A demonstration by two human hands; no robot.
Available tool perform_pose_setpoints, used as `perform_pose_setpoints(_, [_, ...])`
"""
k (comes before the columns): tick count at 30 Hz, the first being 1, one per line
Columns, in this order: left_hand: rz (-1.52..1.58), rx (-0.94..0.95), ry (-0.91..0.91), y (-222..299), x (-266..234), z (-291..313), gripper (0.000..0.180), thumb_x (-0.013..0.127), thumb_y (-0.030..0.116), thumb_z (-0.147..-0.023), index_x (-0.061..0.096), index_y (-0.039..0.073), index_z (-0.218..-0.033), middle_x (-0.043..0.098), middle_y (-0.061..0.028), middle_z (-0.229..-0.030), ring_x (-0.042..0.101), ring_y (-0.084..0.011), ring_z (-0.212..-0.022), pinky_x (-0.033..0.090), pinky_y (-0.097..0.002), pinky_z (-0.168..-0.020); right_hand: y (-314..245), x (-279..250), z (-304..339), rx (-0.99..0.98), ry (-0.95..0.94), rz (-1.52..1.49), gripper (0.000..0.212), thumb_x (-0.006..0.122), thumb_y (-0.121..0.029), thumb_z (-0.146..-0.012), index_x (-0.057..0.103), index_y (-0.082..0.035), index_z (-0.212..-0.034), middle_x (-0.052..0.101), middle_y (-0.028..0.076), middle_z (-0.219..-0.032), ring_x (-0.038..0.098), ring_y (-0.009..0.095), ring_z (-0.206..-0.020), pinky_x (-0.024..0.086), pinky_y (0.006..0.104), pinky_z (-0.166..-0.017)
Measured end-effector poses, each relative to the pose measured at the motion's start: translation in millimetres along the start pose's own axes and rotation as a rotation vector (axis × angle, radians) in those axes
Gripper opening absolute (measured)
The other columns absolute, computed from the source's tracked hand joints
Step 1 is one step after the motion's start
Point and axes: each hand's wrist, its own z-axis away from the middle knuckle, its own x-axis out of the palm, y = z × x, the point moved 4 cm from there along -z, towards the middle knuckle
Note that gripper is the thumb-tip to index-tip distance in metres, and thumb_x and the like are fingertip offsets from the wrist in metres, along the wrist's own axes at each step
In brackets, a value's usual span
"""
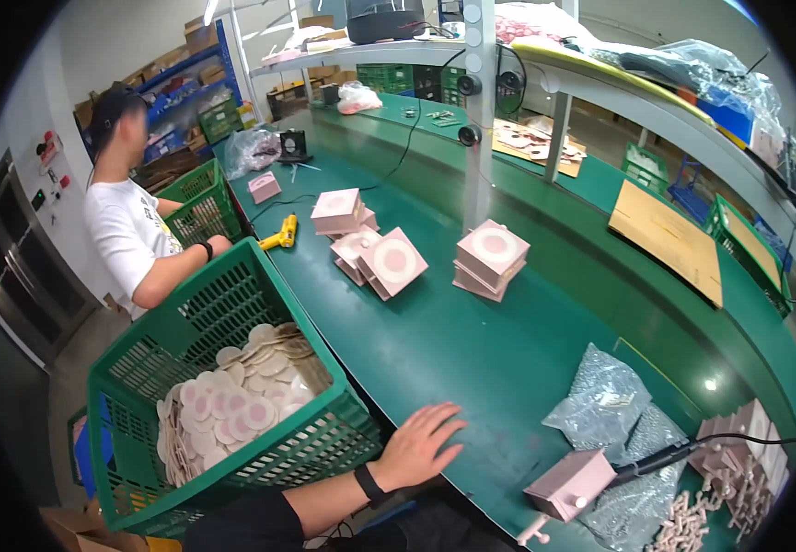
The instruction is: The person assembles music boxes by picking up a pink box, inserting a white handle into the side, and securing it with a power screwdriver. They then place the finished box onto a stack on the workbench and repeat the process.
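My left hand (421, 446), with a black band at the wrist, rests palm down on the front edge of the green tabletop (398, 340). Its fingers are spread and hold nothing. My right hand is out of view. Beside my left hand stands a green plastic crate (223, 492) of flat round discs (232, 405), some with pink centres. To the right is a pale pink box (571, 485) with a small knob, next to a black pen-shaped tool (656, 458) with a cable. Farther off are a stack of pink boxes (492, 253) and a looser group of pink boxes (393, 262).
Bubble wrap (605, 391), small pink knobbed pegs (686, 523) and more pink parts (743, 442) lie at right. A yellow tool (280, 234) is near the far left edge. A co-worker (126, 202) stands beyond the crate. A metal post (479, 120) and shelf rise behind.
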Motion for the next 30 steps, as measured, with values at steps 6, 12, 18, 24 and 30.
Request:
perform_pose_setpoints(6, [0.081,-0.020,-0.025,10.6,17.5,-15.0,0.033,0.073,0.020,-0.082,0.063,0.003,-0.109,0.059,-0.0171,-0.124,0.056,-0.0351,-0.117,0.046,-0.0466,-0.100,-13.1,-31.7,29.8,-0.253,0.416,-0.147,0.034,0.059,-0.014,-0.088,0.059,0.005,-0.116,0.059,0.030,-0.120,0.055,0.047,-0.112,0.044,0.0513,-0.097])
perform_pose_setpoints(12, [0.384,-0.200,-0.080,43.4,7.8,-10.0,0.033,0.067,0.008,-0.086,0.062,0.000,-0.117,0.066,-0.0175,-0.115,0.063,-0.0318,-0.108,0.048,-0.0375,-0.096,-54.2,-98.0,94.9,-0.108,0.415,-0.248,0.020,0.064,-0.016,-0.088,0.067,0.003,-0.094,0.068,0.024,-0.091,0.062,0.048,-0.082,0.053,0.0471,-0.077])
perform_pose_setpoints(18, [0.692,-0.327,-0.278,71.9,46.8,0.1,0.034,0.066,0.003,-0.087,0.061,-0.002,-0.120,0.067,-0.0168,-0.113,0.065,-0.0263,-0.105,0.050,-0.0349,-0.092,-80.0,-160.9,157.8,-0.218,0.463,-0.832,0.010,0.064,-0.009,-0.091,0.068,0.001,-0.092,0.068,0.011,-0.072,0.066,0.022,-0.062,0.053,0.0334,-0.060])
perform_pose_setpoints(24, [0.794,-0.314,-0.282,94.4,58.2,-0.1,0.044,0.069,0.005,-0.083,0.057,-0.003,-0.125,0.064,-0.0173,-0.118,0.064,-0.0265,-0.108,0.051,-0.0354,-0.091,-66.8,-225.4,156.2,-0.136,0.945,-0.691,0.005,0.063,0.001,-0.091,0.066,0.002,-0.094,0.064,0.005,-0.074,0.059,0.009,-0.061,0.048,0.0264,-0.055])
perform_pose_setpoints(30, [0.725,-0.166,-0.215,110.2,55.1,-16.4,0.050,0.072,0.010,-0.081,0.056,-0.003,-0.126,0.061,-0.0179,-0.123,0.062,-0.0286,-0.111,0.052,-0.0358,-0.090,-55.4,-261.9,133.9,-0.098,1.181,-0.289,0.006,0.066,0.002,-0.088,0.066,0.002,-0.094,0.064,0.007,-0.079,0.059,0.014,-0.062,0.047,0.0264,-0.057])
